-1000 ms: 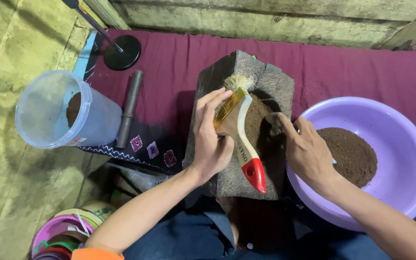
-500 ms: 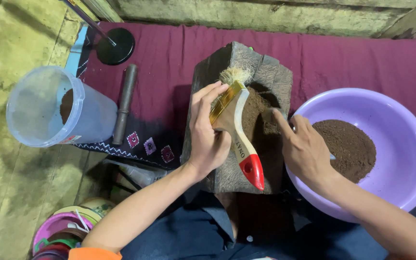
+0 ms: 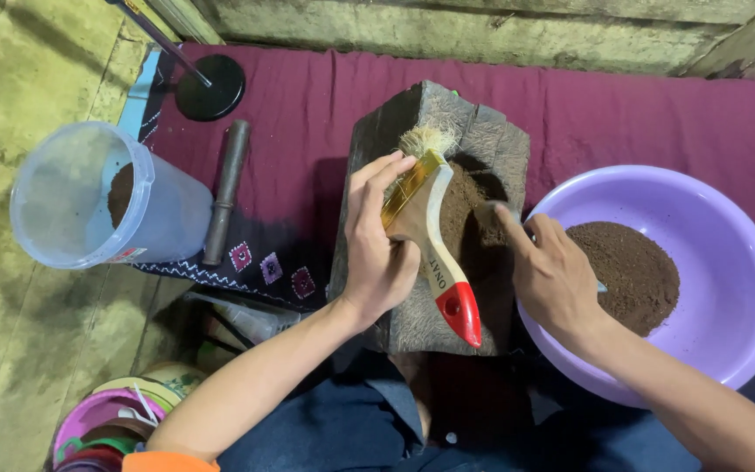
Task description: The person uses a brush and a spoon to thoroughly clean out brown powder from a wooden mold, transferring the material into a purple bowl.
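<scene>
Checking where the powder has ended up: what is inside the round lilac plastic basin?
A heap of dark brown powder lies inside the round lilac plastic basin. The right hand covers its near-left part, so anything beneath cannot be seen.

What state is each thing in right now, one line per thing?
Brush: held by left hand, bristles on the block.
Block: upright, brown powder on top.
Right hand: holds a small, mostly hidden tool at the powder.
Basin: holds a powder heap.
Jar: open, tipped, some powder inside.
</scene>
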